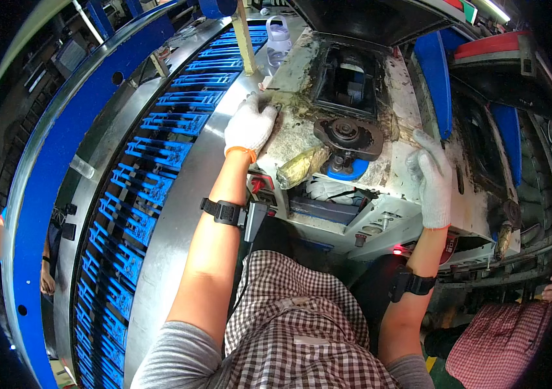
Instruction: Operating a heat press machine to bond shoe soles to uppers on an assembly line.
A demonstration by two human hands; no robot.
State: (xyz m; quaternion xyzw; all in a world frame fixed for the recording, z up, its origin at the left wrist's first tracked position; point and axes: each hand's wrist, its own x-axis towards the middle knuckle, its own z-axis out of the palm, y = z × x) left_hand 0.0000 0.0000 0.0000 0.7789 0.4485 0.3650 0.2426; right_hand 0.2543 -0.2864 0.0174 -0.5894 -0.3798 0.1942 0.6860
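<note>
My left hand (250, 127), in a white knit glove with an orange cuff, rests at the left edge of a worn, stained machine top (295, 81). Its fingers are curled inward, and whatever they may hold is hidden. Beside the machine's right edge is my right hand (433, 178), also gloved, with its fingers loosely bent and apart and nothing visible in them. Between the hands sits a dark round metal fixture (346, 131) on a blue base (348, 170). A yellowish wrapped bundle (302, 167) juts from the front. Behind the fixture is a dark framed opening (348, 81).
A conveyor of blue slats (153, 153) curves along my left, bordered by a metal ledge (175, 194) and a blue rail (62, 139). A clear bottle (278, 42) stands at the back. A raised dark lid (373, 19) overhangs the machine. Other people are at far left and lower right.
</note>
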